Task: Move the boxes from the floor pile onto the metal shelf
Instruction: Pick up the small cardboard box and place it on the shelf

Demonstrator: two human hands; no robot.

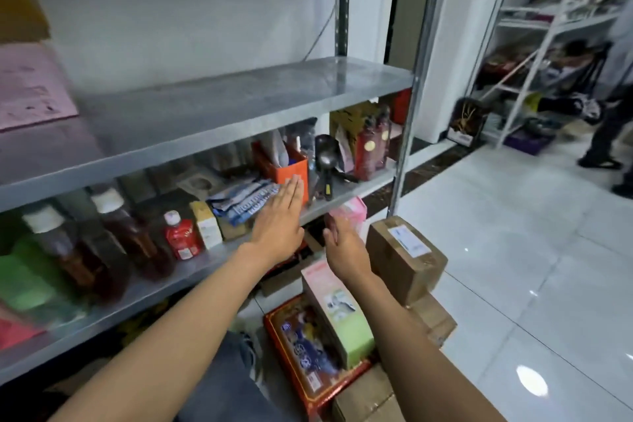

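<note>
A pile of boxes lies on the floor at the lower middle: a brown cardboard box (406,253) with a white label, a pink and green box (337,312), a red flat box (305,349) and a small pink box (351,211). The grey metal shelf (212,103) stands to the left, and its middle board is mostly bare. My left hand (279,219) is held flat with straight fingers in front of the lower shelf board and holds nothing. My right hand (342,245) is open above the pile, beside the brown box, touching nothing that I can see.
The lower shelf board carries bottles (113,240), a red pouch (181,235), an orange box (289,169) and a ladle (325,154). A pink box (30,86) lies at the left of the middle board. A person (603,89) stands by a white rack (548,27) at far right, across white tiles (513,250).
</note>
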